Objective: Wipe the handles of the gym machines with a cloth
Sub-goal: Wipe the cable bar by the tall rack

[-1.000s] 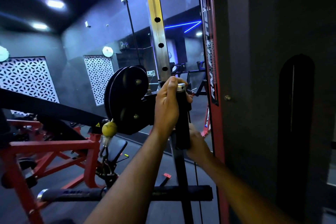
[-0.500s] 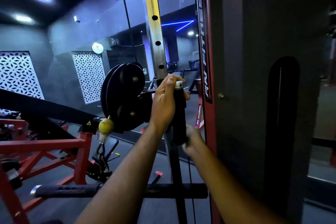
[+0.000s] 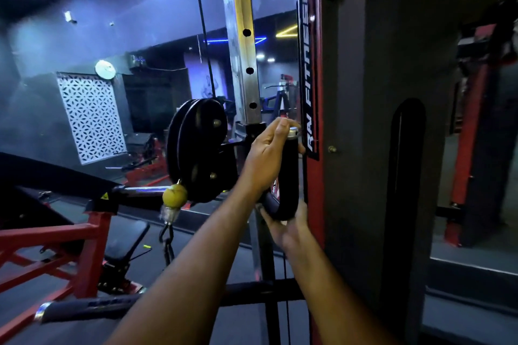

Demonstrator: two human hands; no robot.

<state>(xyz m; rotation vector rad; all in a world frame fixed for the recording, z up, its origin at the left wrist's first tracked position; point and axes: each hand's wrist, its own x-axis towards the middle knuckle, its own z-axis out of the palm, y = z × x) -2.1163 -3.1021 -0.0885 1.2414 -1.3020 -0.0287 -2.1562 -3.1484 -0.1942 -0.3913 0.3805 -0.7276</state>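
Head view: black vertical handle (image 3: 288, 176), capped by a chrome end (image 3: 293, 131), sits just beside the red upright (image 3: 315, 204), on the pulley (image 3: 200, 154) side of it. Left hand (image 3: 266, 161) is curled round the upper grip, thumb near the cap. Right hand (image 3: 288, 228) cups the bottom end of the handle, fingers blurred; can't tell if it's clamped. No cloth is discernible. Judgement: the handle is stiff and bolted on, likely rubbery grip, not slippery; steady it at the top, wipe along the shaft below.
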